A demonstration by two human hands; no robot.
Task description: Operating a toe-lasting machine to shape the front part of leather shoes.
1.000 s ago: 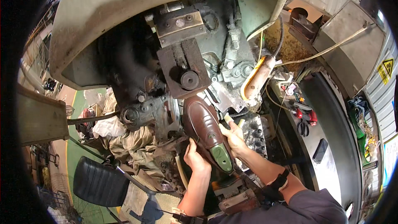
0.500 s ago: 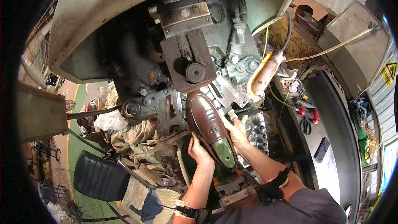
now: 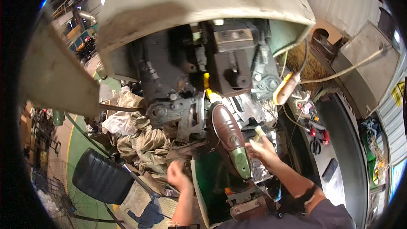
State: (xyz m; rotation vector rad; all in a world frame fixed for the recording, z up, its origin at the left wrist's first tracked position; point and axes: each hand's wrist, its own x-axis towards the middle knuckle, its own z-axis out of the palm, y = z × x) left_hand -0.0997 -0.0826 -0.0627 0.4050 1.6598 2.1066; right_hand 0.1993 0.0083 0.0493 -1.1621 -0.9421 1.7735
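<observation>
A brown leather shoe upper on a green shoe last (image 3: 241, 165) sits in the shoe machine, its toe under the dark metal block (image 3: 231, 74). My right hand (image 3: 265, 150) is beside the heel end, fingers apart, a pale cover on a fingertip; whether it touches the shoe I cannot tell. Off to the left of the shoe, my left hand (image 3: 179, 176) is raised with its fingers curled in, and nothing shows in it. A yellow part (image 3: 207, 85) stands out by the block, above the toe.
The machine's pale hood (image 3: 203, 0) overhangs the work. A lamp-like yellow-white fitting (image 3: 286, 89) hangs to the right. Farther right, a bench holds scissors (image 3: 315, 146) and a phone (image 3: 330, 168). A black chair (image 3: 101, 171) and crumpled cloth bundles (image 3: 146, 144) stand left.
My left hand has let go of the shoe and moved left. The right hand has loosened from the shoe's side. My view has shifted, and a yellow part now shows near the toe.
</observation>
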